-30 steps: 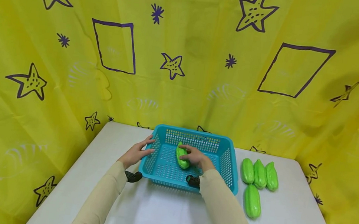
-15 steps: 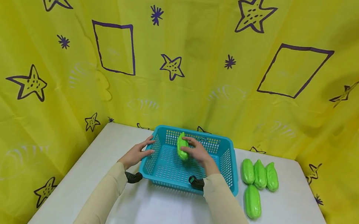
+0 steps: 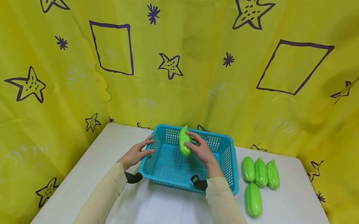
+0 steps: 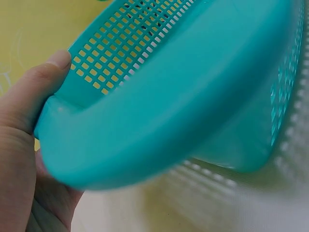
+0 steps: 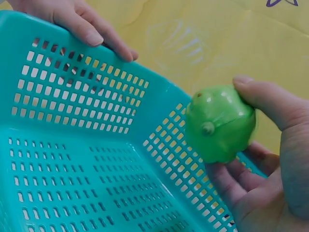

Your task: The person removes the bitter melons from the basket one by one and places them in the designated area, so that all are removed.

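A glossy, ribbed green gourd (image 3: 184,140), pointed at its far end, is held by my right hand (image 3: 204,153) above the blue basket. In the right wrist view the gourd (image 5: 219,123) shows its stubby end, pinched between the thumb and the curled fingers. My left hand (image 3: 135,157) grips the left rim of the basket (image 3: 187,184). Seen from the left wrist, the thumb (image 4: 43,79) lies over the rim, and the other fingers are mostly hidden behind it. No other gourd shows inside the basket.
Right of the basket, several similar green gourds lie on the white table (image 3: 159,218): three side by side at the back, including a middle one (image 3: 261,172), and one nearer gourd (image 3: 254,199). A yellow patterned curtain (image 3: 188,98) surrounds the table's back and sides.
My right hand has lifted the gourd from low in the basket, upward and toward its back wall, then slightly right. My left hand has stayed on the rim.
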`<state>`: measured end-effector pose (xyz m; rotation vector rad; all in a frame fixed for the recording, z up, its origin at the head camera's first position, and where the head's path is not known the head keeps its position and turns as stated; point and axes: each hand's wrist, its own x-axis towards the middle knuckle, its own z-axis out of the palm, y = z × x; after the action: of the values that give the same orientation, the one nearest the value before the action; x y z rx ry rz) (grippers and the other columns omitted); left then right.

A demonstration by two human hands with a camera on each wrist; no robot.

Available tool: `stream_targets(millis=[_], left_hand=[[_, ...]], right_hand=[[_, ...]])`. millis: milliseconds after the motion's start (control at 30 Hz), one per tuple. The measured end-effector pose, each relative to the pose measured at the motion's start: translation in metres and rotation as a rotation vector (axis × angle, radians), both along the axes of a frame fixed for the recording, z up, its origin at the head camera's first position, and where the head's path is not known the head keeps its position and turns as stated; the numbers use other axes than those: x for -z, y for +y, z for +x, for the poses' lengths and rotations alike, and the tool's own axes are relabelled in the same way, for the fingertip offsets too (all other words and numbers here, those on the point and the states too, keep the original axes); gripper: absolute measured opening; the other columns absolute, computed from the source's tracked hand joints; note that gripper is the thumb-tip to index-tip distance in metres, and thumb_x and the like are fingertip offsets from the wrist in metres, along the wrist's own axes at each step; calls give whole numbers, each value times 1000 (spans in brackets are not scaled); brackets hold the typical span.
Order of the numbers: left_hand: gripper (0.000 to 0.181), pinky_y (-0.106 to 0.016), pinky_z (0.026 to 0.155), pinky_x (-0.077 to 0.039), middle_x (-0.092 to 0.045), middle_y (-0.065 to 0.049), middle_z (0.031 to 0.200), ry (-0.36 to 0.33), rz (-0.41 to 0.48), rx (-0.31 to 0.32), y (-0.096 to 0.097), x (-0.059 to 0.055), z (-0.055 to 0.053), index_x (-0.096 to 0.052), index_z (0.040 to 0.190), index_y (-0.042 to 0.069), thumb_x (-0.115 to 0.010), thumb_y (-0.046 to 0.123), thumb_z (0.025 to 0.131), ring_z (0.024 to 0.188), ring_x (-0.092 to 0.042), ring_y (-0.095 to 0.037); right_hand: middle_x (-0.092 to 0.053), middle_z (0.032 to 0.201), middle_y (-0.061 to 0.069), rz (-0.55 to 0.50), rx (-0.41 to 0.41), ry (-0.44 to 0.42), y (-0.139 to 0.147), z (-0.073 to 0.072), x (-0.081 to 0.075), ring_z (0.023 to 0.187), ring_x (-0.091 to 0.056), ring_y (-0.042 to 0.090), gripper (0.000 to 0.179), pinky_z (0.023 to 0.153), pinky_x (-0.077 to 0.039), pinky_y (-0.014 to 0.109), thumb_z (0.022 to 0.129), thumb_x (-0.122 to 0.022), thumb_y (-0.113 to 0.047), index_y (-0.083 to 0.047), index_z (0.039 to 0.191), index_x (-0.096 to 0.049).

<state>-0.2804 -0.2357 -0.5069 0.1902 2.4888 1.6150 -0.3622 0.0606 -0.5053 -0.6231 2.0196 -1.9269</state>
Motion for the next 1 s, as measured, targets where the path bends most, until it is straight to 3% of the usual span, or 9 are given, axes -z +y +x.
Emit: stream_targets(millis=[300,533,767,1000], left_hand=[[63,-53,108,-37,-10,11,163,4,12,-1,0,1,-2,-33,154,17,-58,36,99,149,-8,-28],[60,-56,105,-39,-11,9,163,2,6,-12,0,1,-1,-34,154,18,-57,34,100,149,-12,-31],[60,-57,104,-40,-12,10,163,-8,-14,-23,1,0,-1,-34,154,19,-57,34,100,148,-14,-30],[61,-57,104,-40,-12,11,163,-14,-28,-36,3,0,-2,-34,154,20,-57,35,100,148,-14,-29]], right_hand=[[-34,149,21,-30,46,7,2,3,-9,128,-48,40,54,89,-51,36,98,-61,-17,-12,149,-41],[-34,149,26,-16,40,12,2,19,-30,126,-48,41,55,89,-52,35,98,-60,-12,-3,149,-38],[-36,148,24,-22,57,-1,3,21,-33,126,-49,40,55,89,-52,35,98,-61,-13,-5,148,-41],[-35,148,24,-33,64,-17,5,19,-32,129,-47,40,55,98,-46,51,97,-62,-14,-7,148,-42]])
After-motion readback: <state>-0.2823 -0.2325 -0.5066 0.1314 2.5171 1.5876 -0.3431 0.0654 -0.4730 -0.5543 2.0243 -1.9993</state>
